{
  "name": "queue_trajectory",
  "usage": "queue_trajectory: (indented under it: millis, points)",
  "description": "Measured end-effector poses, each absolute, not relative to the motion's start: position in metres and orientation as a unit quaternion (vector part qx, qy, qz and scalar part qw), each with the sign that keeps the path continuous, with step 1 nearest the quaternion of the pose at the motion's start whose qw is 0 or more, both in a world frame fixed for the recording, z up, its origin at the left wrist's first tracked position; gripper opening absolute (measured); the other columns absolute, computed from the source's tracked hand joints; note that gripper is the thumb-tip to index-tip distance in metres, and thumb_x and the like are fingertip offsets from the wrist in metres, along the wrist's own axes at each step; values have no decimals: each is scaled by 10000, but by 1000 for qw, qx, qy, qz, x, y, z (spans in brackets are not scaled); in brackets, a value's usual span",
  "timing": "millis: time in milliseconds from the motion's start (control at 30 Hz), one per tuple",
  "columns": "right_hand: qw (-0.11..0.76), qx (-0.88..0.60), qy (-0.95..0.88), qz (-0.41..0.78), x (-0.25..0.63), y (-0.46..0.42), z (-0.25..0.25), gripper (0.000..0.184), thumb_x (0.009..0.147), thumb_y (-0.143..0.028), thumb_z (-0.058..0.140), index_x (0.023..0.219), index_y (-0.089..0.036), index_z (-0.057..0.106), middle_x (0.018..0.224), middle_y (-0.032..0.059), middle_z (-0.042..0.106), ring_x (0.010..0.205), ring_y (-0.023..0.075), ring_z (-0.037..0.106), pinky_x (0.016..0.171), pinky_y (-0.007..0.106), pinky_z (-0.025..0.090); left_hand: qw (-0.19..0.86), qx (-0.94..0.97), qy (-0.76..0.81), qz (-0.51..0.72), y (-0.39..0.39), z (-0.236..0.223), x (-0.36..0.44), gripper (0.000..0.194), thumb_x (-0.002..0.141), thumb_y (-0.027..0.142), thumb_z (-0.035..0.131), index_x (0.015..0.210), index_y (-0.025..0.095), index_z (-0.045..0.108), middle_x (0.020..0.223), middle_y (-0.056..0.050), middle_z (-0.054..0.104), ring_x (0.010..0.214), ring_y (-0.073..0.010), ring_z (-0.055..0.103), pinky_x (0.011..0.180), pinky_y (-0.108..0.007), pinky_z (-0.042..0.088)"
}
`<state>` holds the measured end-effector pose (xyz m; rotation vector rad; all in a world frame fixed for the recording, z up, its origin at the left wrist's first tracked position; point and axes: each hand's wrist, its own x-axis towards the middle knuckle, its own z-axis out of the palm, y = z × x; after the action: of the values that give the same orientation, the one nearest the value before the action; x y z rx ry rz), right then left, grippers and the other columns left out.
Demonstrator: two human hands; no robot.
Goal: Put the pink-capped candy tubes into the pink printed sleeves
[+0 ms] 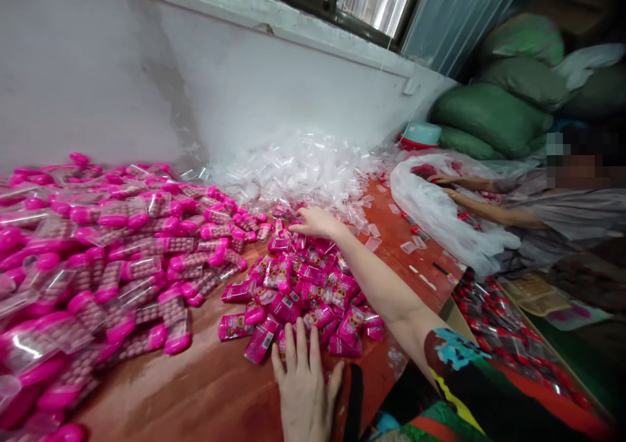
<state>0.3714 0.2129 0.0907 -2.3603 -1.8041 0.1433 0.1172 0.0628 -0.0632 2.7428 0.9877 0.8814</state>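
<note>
A heap of shiny pink packets [313,292] sits in the middle of the red-brown bench [205,364]. The left hand [306,390] is at the near side of the heap, palm down, with its fingers spread out. Its grip is loose and holds nothing, and the fingertips are right by the edge of the heap. The right hand [317,222] reaches over to the far side. Its grip looks loose too, with the fingers pointing left, and I see nothing held in it.

The packets lie every which way. One long packet [261,339] is just ahead and to the left of the left hand, its long side slanting away and to the right. The left hand is nearer to that one; the right hand is nearer to the far packets.

On the left is a big pile of clear tubes [172,306] with pink ends. Past the right hand are clear plastic bits [293,168]. Off to the right, another person's hands [443,179] are at a white bag [405,188].
</note>
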Motion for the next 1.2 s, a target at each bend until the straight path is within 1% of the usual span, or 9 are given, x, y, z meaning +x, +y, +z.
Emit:
queue_trajectory:
  millis: [133, 233, 433, 567, 667, 833, 1000, 1133, 1200]
  points:
    - [46, -768, -638, 15, 341, 256, 70, 368, 976, -408, 473, 1263, -205, 582, 1318, 147, 595, 1238, 325, 527, 1004, 480, 417, 44, 893, 297, 336, 64, -66, 125, 501, 861, 385, 618, 1294, 135, 617, 1424, -189, 551, 1381, -358, 409, 1153, -606, 196]
    - [6, -749, -662, 29, 324, 292, 47, 303, 943, -225, 501, 1222, -202, 619, 1347, 138, 580, 1277, 325, 491, 1036, 510, 388, 72, 877, 281, 383, 61, -65, 125, 470, 840, 434, 657, 1204, 136, 656, 1383, -213, 581, 1344, -360, 464, 1153, -608, 208]
    - [-44, -732, -678, 59, 323, 318, 17, 284, 890, -158, 535, 1141, -123, 663, 1294, 225, 592, 1248, 390, 499, 1034, 607, 333, 111, 846, 244, 460, 49, -47, 116, 273, 837, 313, 686, 1043, 135, 675, 1253, -220, 670, 1309, -354, 511, 1116, -626, 285]
    - [-12, -717, -695, 52, 324, 305, 25, 293, 869, -204, 584, 1141, -122, 656, 1317, 227, 570, 1279, 391, 468, 1088, 583, 259, 98, 848, 258, 452, 40, -28, 83, 269, 825, 260, 702, 1071, 155, 671, 1207, -178, 705, 1268, -331, 555, 1113, -592, 313]
    - [37, -723, -687, 60, 314, 294, 38, 327, 906, -276, 544, 1177, -108, 616, 1261, 217, 609, 1186, 367, 554, 1039, 540, 350, 41, 859, 285, 423, 37, -26, 46, 298, 801, 257, 727, 1089, 193, 680, 1171, -160, 724, 1239, -312, 581, 1105, -562, 333]
    - [115, -696, -699, 120, 258, 282, 39, 339, 1009, -338, 372, 1225, -134, 535, 1177, 95, 671, 1037, 220, 634, 901, 307, 486, -69, 841, 336, 419, 34, -36, 0, 311, 751, 242, 767, 1051, 202, 691, 1147, -164, 728, 1241, -328, 575, 1098, -558, 338]
    - [149, -703, -683, 132, 182, 253, 30, 340, 1017, -244, 334, 1320, -122, 427, 1281, 166, 583, 1098, 256, 599, 925, 383, 482, -57, 868, 336, 362, 19, -50, -10, 342, 764, 250, 749, 1095, 196, 684, 1221, -188, 695, 1277, -357, 541, 1107, -565, 317]
    - [177, -644, -735, 122, 146, 223, 27, 442, 999, -420, 431, 1385, -212, 380, 1322, 136, 536, 1141, 273, 567, 948, 441, 469, -35, 876, 332, 346, 12, -65, -10, 252, 818, 223, 669, 1067, 209, 697, 1218, -186, 695, 1343, -360, 472, 1108, -577, 306]
    - [188, -637, -743, 86, 141, 212, 23, 524, 975, -533, 433, 1379, -200, 406, 1301, 149, 542, 1149, 302, 551, 956, 490, 449, -33, 879, 329, 344, 11, -72, -10, 235, 829, 206, 645, 1057, 209, 701, 1226, -192, 689, 1366, -362, 442, 1099, -581, 318]
